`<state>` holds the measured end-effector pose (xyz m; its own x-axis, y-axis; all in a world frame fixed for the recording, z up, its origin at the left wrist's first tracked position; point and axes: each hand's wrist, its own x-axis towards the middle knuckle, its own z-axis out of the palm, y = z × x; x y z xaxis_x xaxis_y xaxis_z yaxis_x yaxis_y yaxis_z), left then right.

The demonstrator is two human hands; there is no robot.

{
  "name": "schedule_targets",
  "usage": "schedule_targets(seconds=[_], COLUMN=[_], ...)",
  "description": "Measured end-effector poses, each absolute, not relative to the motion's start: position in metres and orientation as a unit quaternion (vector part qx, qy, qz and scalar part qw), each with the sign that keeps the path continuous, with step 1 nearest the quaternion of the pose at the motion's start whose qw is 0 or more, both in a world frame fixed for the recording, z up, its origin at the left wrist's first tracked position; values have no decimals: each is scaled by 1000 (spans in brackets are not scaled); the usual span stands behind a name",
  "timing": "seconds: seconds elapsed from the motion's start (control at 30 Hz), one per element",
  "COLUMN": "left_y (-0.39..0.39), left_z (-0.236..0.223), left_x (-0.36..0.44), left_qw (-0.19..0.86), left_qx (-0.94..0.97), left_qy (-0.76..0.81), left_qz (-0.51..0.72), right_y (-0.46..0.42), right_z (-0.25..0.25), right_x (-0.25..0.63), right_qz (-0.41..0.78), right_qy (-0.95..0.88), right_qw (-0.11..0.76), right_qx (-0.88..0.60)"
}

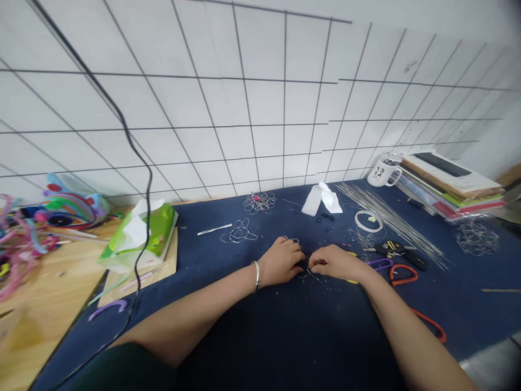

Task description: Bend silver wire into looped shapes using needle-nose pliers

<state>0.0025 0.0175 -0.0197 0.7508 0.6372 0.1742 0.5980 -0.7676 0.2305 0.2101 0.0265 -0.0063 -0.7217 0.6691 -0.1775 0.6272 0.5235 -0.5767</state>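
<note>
Metal wire (313, 275) between right hand (334, 262) and left hand (280, 262) at the blue-covered table (203, 247) — apparently shaping it, pinching it in the right grip, cannot tell about the left — calls next for steady fingerwork.

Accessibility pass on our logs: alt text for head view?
A person's bare left hand and right hand are close together at a thin wire over dark blue cloth. Straight wires and a white mug lie beyond, rightward; a green tissue pack sits at left.

Thin wire (313, 275), bent, partly hidden, near middle of dark-blue cloth (195, 252).
</note>
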Motion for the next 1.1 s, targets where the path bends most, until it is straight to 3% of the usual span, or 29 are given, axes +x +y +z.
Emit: schedule_targets(seconds=[0.37,0.73,0.87,1.1], left_y=[5,1,-1,6], left_z=[-26,-24,-24,-15], left_x=[10,9,9,1], left_qw=[41,68,74,92], left_qx=[948,947,940,925], left_qy=[308,311,332,369], left_qz=[65,26,13,22], right_y=[17,16,19,25], right_z=[-2,-3,2,6], right_x=[204,204,206,206], right_qz=[312,292,274,225], right_qy=[-890,-894,-903,-858], right_qw=[-69,-90,-41,91], right_qx=[-324,-329,-328,-454])
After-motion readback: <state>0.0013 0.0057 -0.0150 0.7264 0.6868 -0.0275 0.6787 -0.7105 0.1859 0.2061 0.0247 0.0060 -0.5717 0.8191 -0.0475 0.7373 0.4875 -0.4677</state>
